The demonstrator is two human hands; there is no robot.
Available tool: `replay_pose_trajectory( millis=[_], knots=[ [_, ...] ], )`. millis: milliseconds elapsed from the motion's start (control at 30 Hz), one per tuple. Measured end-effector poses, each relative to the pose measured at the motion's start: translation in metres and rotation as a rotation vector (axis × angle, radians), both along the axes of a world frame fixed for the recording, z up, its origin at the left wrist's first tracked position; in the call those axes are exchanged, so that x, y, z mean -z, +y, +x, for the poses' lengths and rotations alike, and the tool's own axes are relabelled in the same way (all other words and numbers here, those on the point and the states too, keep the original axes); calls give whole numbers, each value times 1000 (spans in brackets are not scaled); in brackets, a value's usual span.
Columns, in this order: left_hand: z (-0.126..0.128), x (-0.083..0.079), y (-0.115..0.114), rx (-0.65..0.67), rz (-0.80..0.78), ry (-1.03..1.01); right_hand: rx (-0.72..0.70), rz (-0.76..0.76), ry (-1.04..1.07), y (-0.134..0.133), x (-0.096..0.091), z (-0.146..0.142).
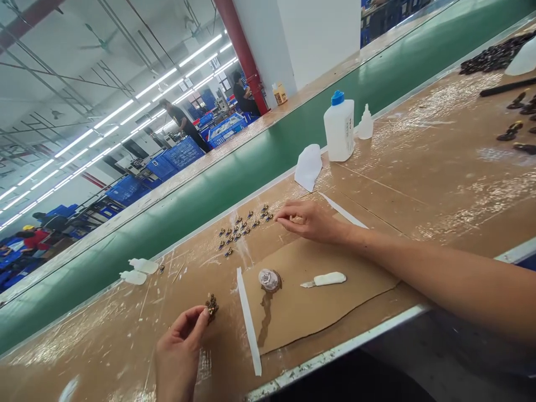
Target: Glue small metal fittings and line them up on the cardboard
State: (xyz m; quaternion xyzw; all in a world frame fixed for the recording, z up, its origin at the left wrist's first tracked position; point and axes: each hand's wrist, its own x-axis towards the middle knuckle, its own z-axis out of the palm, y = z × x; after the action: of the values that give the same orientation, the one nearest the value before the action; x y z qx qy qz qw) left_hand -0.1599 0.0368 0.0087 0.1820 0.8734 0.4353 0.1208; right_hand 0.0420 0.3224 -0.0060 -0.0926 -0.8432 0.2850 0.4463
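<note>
My left hand [181,350] is low at the front of the workbench, its thumb and fingers pinched on a small dark metal ornament [211,306]. My right hand [309,220] reaches across the bench with its fingers curled together, the tips resting beside a cluster of several small dark and blue ornaments [242,226] laid out in rows. Whether those fingers hold a piece is hidden. Between my hands lie a brown cardboard sheet [335,304], a small glue pot with a dried spill [269,280] and a white-handled tool [327,279].
A white bottle with a blue cap [339,128], a small dropper bottle [365,123] and a white cloth [309,166] stand near the green conveyor belt [234,184]. Dark parts [496,57] lie at the far right. People work among blue crates [184,152] beyond.
</note>
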Motion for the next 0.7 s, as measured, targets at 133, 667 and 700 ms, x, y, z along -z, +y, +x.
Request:
replay_pose_trajectory(
  millis=[133, 667, 700],
  knots=[
    [-4, -1, -5, -35, -140, 159, 1, 4, 7, 0, 0, 0],
    [-11, 20, -52, -299, 44, 185, -7, 48, -5, -2, 3, 0],
    [-9, 26, -51, -265, 38, 175, -3, 53, -7, -1, 4, -1]
  ],
)
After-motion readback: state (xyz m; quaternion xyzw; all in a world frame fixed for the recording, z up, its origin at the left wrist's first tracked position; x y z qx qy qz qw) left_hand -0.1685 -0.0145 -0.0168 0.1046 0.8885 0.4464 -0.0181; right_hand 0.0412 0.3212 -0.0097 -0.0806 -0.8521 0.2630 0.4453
